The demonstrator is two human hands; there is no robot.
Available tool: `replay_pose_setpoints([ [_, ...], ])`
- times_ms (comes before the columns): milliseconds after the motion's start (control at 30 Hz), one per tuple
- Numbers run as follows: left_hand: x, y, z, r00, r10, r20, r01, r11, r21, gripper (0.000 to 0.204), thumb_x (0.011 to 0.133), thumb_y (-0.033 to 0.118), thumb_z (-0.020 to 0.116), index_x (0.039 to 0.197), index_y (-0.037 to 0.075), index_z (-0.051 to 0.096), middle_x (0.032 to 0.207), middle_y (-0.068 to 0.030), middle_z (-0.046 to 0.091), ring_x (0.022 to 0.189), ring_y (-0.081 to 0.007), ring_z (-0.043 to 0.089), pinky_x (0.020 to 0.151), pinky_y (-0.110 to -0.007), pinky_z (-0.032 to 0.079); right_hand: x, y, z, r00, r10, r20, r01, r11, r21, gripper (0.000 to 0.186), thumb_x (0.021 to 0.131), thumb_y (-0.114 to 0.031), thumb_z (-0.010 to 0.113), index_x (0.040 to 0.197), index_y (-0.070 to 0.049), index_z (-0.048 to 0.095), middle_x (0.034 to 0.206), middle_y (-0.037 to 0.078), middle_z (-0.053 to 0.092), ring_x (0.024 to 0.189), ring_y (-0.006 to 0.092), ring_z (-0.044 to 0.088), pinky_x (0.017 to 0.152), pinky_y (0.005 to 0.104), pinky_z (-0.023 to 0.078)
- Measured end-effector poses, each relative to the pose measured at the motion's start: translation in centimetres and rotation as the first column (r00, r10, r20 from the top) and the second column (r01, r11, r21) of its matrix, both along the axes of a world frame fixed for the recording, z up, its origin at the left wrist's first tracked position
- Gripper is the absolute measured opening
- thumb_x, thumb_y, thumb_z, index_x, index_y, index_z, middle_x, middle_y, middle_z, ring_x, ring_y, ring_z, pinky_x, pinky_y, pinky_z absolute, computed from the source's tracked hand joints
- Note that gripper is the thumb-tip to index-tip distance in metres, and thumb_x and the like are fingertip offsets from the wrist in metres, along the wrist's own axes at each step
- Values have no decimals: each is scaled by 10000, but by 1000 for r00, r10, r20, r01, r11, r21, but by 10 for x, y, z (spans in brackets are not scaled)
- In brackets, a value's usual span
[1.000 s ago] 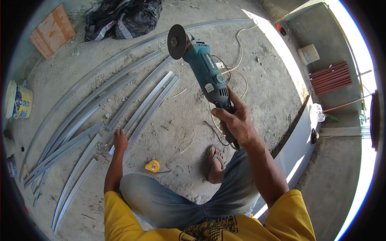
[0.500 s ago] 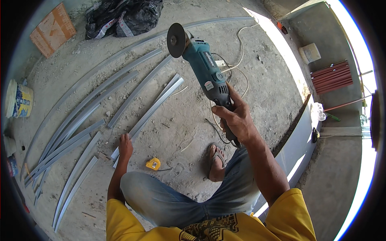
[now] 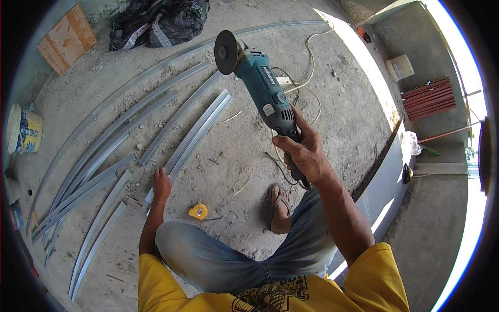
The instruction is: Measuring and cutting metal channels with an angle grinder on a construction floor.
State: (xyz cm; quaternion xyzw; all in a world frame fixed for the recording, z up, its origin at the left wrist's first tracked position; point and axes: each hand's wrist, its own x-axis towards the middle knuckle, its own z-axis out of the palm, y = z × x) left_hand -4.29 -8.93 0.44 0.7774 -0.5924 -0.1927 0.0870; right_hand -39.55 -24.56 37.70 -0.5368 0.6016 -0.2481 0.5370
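My right hand [image 3: 307,155] is wrapped round the black rear handle of a teal angle grinder [image 3: 266,89], held up off the floor. Its dark cutting disc [image 3: 226,52] points up and to the left. Low at the left, my left hand [image 3: 161,183] has its fingers closed over a pair of ribbed metal channels [image 3: 200,127] lying side by side; the hand hides part of their near end. A yellow tape measure [image 3: 198,211] lies on the floor between my left hand and my sandalled foot.
Several grey metal channels [image 3: 117,125] lie spread across the dusty concrete at the left. A pale cord [image 3: 309,49] winds behind the grinder. A black bag [image 3: 179,26] lies at the far side, a paint bucket [image 3: 29,130] at the left, red metal bars [image 3: 429,99] at the right.
The channels under my left hand have turned, so more of their ribbed face shows and their far end sits slightly further left. My right hand and the grinder have barely moved.
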Motion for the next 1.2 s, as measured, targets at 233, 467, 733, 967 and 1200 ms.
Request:
replay_pose_setpoints([
  [233, 22, -6, 4, 1000, 8, -27, -7, 1000, 27, 459, 843, 67, 610, 1254, -42, 437, 1176, -219, 493, 1096, -392, 511, 936, -447, 427, 1, 0, 1, 1000, 23, -15, -23, 1000, 6, 834, 755, -171, 643, 1477, -16, 253, 745, 73, 565, 519, 101, 549, 453, 255, 472],
  [467, 62, 52, 36, 997, 30, 70, -32, 999, 28, 431, 830, 14, 603, 1231, -30, 453, 1165, -205, 491, 1089, -390, 509, 919, -443, 441, -2, -1, 2, 1000, 11, -10, -11, 1000, 7, 830, 756, -168, 642, 1479, -28, 259, 740, 73, 567, 523, 103, 549, 451, 259, 463],
  [733, 86, 104, 67, 992, 58, 111, -69, 993, 93, 423, 819, 3, 622, 1212, -14, 465, 1153, -188, 493, 1068, -382, 516, 898, -455, 443, -3, -1, 2, 1000, -7, 5, 7, 1000, 7, 835, 758, -172, 652, 1483, -45, 259, 733, 53, 556, 516, 93, 531, 467, 256, 467],
  [967, 58, -15, 28, 996, -62, 71, 64, 998, -21, 432, 831, 47, 623, 1224, -24, 460, 1156, -195, 494, 1055, -380, 529, 894, -440, 451, 3, 0, 6, 1000, 19, -10, -19, 999, 30, 820, 771, -139, 649, 1481, -33, 253, 731, 47, 554, 506, 95, 534, 460, 267, 472],
  [1200, 43, -54, 27, 998, -48, 27, 49, 997, -51, 422, 847, 56, 608, 1231, -32, 454, 1146, -201, 500, 1062, -384, 524, 904, -442, 444, 0, 2, 3, 998, 65, -10, -65, 998, -2, 819, 768, -142, 635, 1480, -26, 248, 774, 112, 601, 524, 108, 575, 463, 270, 489],
])
